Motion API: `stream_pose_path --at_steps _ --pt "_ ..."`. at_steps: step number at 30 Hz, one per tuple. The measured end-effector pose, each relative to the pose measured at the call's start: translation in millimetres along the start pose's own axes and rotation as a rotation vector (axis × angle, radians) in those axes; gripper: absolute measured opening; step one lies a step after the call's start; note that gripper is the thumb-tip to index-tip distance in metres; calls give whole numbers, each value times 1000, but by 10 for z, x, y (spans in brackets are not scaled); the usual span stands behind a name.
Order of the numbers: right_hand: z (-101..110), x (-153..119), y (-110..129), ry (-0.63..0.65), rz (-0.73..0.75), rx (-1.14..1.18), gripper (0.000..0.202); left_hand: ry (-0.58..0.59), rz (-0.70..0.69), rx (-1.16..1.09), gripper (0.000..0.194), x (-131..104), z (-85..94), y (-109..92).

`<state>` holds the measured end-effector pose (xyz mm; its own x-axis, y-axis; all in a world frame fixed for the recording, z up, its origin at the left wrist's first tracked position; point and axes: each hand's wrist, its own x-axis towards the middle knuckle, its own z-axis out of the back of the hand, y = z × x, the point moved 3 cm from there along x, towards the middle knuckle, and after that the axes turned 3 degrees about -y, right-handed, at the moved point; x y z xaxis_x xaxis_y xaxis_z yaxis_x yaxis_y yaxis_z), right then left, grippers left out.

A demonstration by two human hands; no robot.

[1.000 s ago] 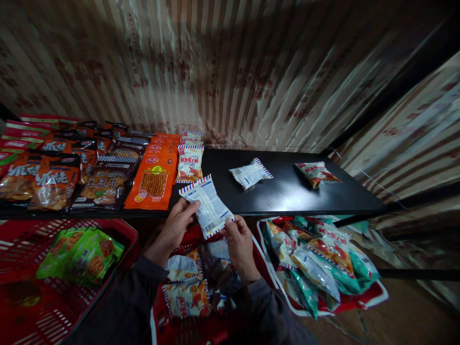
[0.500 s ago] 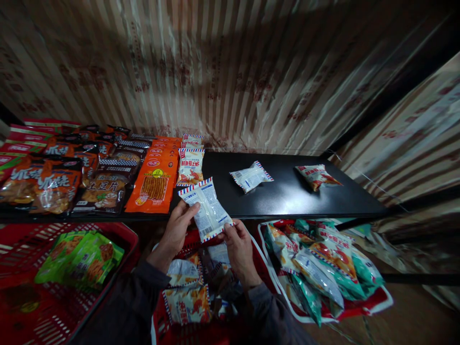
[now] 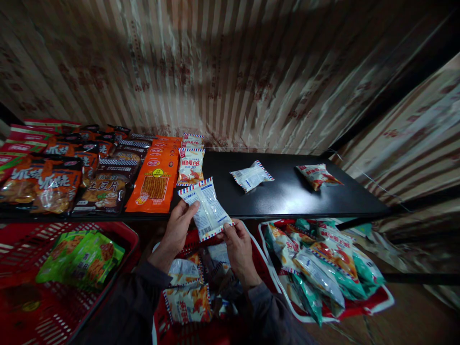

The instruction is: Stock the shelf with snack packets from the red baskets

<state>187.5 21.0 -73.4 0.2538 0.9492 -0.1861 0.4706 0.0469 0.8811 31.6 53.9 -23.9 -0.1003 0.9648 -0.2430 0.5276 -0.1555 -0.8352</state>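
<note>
Between my two hands is a white snack bag (image 3: 206, 210) with a red and blue striped edge, its printed back and barcode towards me. My left hand (image 3: 177, 227) grips its left side, thumb on top. At the lower right corner, my right hand (image 3: 239, 247) pinches the bag. It is held just in front of the black shelf (image 3: 309, 203). A short row of matching snack bags (image 3: 190, 165) stands on the shelf behind it. Below my hands, a red basket (image 3: 260, 258) contains more snack bags (image 3: 189, 302).
Orange packets (image 3: 154, 177), brown potato chip packets (image 3: 104, 184) and several other packets fill the shelf's left side. Two loose bags lie to the right, one white (image 3: 251, 176), one red (image 3: 318, 176). Red baskets at left (image 3: 131, 239) and right (image 3: 388, 302) hold more bags.
Almost nothing differs. Both hands keep the same hold on the snack bag, and the bag stays in nearly the same place.
</note>
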Motion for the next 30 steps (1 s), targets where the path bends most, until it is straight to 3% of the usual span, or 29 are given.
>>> stream_pose_path --at_steps 11,15,18,21,25,30 --pt "-2 6 -5 -25 2 -58 35 -19 -28 -6 45 18 12 16" --pt "35 25 -41 -54 68 -155 33 -32 -15 -11 52 15 5 11" --pt "86 28 -14 -128 267 -347 34 -26 -19 -6 54 9 -5 2" --pt "91 -32 97 -184 642 -691 33 -20 -32 5 53 2 -11 4" --pt "0 -178 209 -63 1088 -998 28 -7 -28 22 51 -7 -14 20" --pt "-73 -281 211 132 1198 -1109 51 -21 -32 15 48 -13 -25 3"
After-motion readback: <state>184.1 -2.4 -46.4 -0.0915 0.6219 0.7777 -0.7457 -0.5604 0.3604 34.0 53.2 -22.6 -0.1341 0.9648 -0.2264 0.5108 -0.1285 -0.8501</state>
